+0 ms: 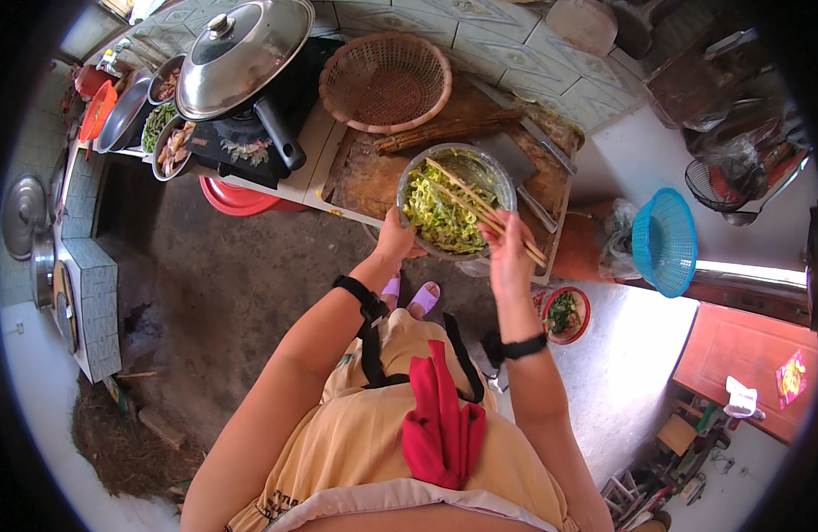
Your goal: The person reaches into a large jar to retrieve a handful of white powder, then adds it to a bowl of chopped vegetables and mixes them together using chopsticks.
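Observation:
A metal mixing bowl (409,178) holds shredded green vegetable (442,213) with a yellowish coating. My left hand (397,234) grips the bowl at its lower left side. In my right hand (508,243) is a pair of wooden chopsticks (467,193), their tips resting at the upper left part of the shreds. Beyond the bowl lie a cleaver (508,156) and a bundle of dry stalks (442,132) on a worn wooden cutting board (365,176).
A lidded wok (242,60) stands on the black stove (239,149), its handle (280,136) towards me. A brown woven basket (385,120) sits behind the board. Bowls of food, including meat pieces (176,147), line the left. A blue plastic basket (665,243) is at the right.

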`<state>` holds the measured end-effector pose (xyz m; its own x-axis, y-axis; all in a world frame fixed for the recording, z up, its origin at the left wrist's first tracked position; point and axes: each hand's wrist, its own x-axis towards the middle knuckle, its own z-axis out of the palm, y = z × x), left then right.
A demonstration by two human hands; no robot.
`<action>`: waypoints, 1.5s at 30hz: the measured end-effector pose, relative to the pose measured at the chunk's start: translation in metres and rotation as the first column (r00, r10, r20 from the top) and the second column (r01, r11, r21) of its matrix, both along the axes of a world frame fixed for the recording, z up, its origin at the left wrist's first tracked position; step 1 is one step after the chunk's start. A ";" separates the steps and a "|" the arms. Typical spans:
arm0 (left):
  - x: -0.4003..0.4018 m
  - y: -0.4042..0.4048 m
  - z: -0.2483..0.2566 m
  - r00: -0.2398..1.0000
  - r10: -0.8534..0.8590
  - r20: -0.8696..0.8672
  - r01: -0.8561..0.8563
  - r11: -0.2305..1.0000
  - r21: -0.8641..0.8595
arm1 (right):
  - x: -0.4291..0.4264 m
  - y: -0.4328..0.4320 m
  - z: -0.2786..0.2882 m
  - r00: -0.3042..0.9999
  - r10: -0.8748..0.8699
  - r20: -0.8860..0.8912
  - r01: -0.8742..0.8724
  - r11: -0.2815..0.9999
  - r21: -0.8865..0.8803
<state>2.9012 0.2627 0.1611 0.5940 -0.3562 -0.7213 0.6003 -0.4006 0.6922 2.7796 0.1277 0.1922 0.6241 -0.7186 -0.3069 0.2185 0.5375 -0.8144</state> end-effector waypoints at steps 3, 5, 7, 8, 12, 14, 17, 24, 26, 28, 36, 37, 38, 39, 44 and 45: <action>0.001 0.001 -0.005 1.000 -0.009 -0.004 0.009 1.000 -0.017 | 0.008 0.011 -0.049 0.999 -0.041 -0.007 0.042 0.975 0.220; 0.002 0.001 -0.009 1.000 -0.025 -0.015 0.024 0.999 -0.043 | 0.002 0.017 -0.065 0.989 -0.147 -0.030 0.148 0.934 0.324; 0.002 0.006 -0.014 0.999 -0.033 0.011 0.033 0.999 -0.025 | -0.014 0.018 -0.066 0.989 -0.133 -0.060 0.145 0.943 0.300; 0.002 0.007 -0.017 0.999 -0.034 0.009 0.034 0.999 -0.025 | -0.026 0.016 -0.066 0.990 -0.133 -0.057 0.143 0.956 0.257; 0.003 0.007 -0.025 0.999 -0.024 0.026 0.026 0.997 -0.069 | -0.069 0.000 -0.032 0.981 -0.107 -0.162 0.118 0.991 0.065; 0.003 0.007 -0.025 1.000 -0.018 0.023 0.020 0.997 -0.078 | -0.073 -0.002 0.006 0.961 -0.032 -0.275 -0.018 0.984 -0.178; 0.004 0.009 -0.027 0.999 -0.041 0.031 0.043 0.998 -0.049 | -0.071 0.008 0.026 0.942 0.166 -0.293 -0.316 0.733 -0.602; 0.000 0.001 -0.010 1.000 -0.011 0.029 0.011 1.000 -0.026 | -0.035 0.023 0.005 0.805 0.215 -0.552 -0.487 -0.291 -0.823; 0.001 0.001 -0.011 0.999 -0.023 0.046 0.023 1.000 -0.004 | -0.035 0.024 -0.005 0.821 0.185 -0.540 -0.475 -0.305 -0.826; 0.002 0.003 -0.015 0.999 -0.027 0.039 0.026 0.999 0.041 | -0.032 0.025 -0.005 0.834 0.168 -0.525 -0.455 -0.326 -0.829; 0.002 0.005 -0.016 0.999 -0.019 0.034 0.020 0.999 -0.037 | -0.036 0.011 0.030 0.932 0.022 -0.361 -0.356 -0.117 -0.927; 0.001 0.004 -0.014 0.999 -0.015 0.042 0.017 0.999 -0.035 | -0.036 0.007 0.033 0.940 0.014 -0.340 -0.338 -0.074 -0.938; 0.001 0.004 -0.012 0.999 -0.012 0.050 0.013 0.999 -0.033 | -0.036 0.005 0.038 0.934 -0.009 -0.357 -0.357 -0.051 -0.933; 0.000 0.003 -0.009 0.999 -0.009 0.048 0.011 0.999 -0.033 | -0.036 0.002 0.039 0.934 -0.008 -0.358 -0.358 -0.052 -0.932; 0.002 0.010 -0.021 1.000 0.030 -0.011 -0.030 0.997 -0.071 | -0.021 -0.006 0.040 0.910 -0.086 -0.405 -0.400 0.071 -0.914; 0.002 0.008 -0.018 0.999 0.029 -0.012 -0.030 0.997 -0.071 | -0.018 -0.008 0.038 0.887 -0.129 -0.444 -0.435 0.088 -0.896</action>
<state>2.9029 0.2708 0.1431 0.5970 -0.3896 -0.7013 0.6192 -0.3322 0.7115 2.7614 0.1196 0.2299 0.8189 -0.4468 0.3603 -0.1662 -0.7853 -0.5964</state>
